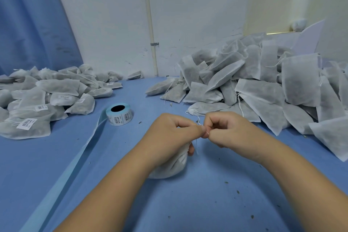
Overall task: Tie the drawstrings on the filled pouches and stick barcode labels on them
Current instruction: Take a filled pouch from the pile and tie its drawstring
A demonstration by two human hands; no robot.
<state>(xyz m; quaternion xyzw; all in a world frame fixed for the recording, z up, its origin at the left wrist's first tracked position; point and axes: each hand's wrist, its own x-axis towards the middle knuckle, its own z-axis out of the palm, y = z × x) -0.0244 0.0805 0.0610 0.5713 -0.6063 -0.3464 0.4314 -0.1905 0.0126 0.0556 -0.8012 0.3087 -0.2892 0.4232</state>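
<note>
Two hands work close together over the middle of the desk (188, 203).

Left hand (173, 133): lower fingers curl round the gathered neck of one filled pouch (175, 165); thumb and forefinger pinch the drawstring (207, 133).

Right hand (226, 130): fingers curled, pinching the same drawstring just beside the left thumb.

Pouch: rounded bottom rests on the desk and the neck points up and toward the far edge. Its long axis runs near-to-far, tilted upward. The left wrist hides most of the body.

Desk: blue cloth cover, speckled with small dark crumbs.

Label roll (119, 114): left of centre, core hole facing up, barcodes showing on its outer turn. A pale blue backing strip (75, 156) trails from it toward the near left corner.

Labelled pouches (37, 103): low heap along the left edge.

Unlabelled pouches (263, 84): taller heap at the far right, strings loose.

Room: white wall behind the desk, with a vertical pipe (150, 24) clamped to it. A blue curtain (28, 15) hangs at the left.
</note>
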